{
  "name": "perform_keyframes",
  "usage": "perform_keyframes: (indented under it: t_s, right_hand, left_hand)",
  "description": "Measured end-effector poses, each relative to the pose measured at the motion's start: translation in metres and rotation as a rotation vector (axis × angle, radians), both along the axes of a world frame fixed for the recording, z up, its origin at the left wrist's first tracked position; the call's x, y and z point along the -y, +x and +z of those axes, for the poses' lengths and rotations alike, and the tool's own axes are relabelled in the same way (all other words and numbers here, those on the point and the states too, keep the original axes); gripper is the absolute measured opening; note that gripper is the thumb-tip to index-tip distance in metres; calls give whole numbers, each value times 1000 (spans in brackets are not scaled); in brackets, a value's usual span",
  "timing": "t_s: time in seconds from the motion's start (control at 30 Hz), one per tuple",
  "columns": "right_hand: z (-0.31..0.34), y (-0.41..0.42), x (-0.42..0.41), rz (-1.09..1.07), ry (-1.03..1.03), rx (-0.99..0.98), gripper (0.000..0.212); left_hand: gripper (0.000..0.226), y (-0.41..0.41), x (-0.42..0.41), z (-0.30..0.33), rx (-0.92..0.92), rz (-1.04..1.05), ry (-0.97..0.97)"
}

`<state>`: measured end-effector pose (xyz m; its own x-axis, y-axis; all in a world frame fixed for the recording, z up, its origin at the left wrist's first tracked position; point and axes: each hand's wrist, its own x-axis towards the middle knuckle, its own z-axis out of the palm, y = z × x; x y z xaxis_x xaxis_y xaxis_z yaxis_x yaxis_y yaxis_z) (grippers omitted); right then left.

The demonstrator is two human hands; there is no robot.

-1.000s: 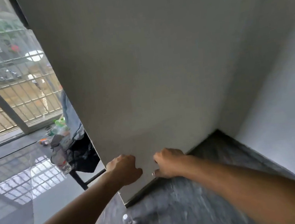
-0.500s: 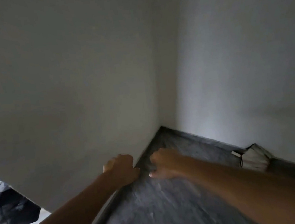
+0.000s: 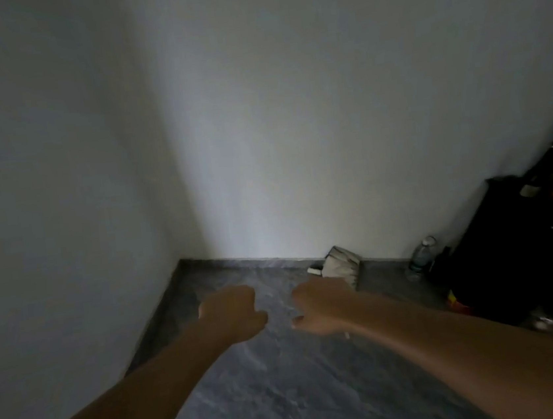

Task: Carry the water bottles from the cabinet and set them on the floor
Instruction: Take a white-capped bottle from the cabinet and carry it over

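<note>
Left hand [image 3: 233, 314]: I see its grip curled, holding nothing.
Right hand [image 3: 320, 306]: same, free for fetching.
Bottle [image 3: 420, 257]: lower right, parked on floor [image 3: 289, 397].

Open grey floor [image 3: 289, 397] is seen ahead, bounded by a white wall [image 3: 43, 201] on the left and another wall [image 3: 326, 117] behind. Along the far skirting, passage is narrowed by a crumpled pale bundle [image 3: 342, 265], a water bottle [image 3: 422, 258] and a black cabinet [image 3: 521, 250] at the right.
</note>
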<state>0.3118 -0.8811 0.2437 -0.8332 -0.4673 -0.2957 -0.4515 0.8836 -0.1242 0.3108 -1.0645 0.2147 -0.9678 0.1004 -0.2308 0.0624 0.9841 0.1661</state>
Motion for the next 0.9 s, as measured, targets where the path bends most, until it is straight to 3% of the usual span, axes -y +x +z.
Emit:
perform_keyframes:
  t_s: [0.23, 0.47, 0.9]
  right_hand:
    - [-5, -26, -144, -302, -4, 19, 43]
    - [-2, -48, -275, -568, 14, 10, 43]
    - [-6, -41, -492, -984, -13, 58, 29]
  left_hand:
    - [37, -72, -156, -1, -45, -269, 2]
    - [43, -141, -305, 3, -32, -521, -46]
    - [28, -172, -563, 1, -58, -898, 3]
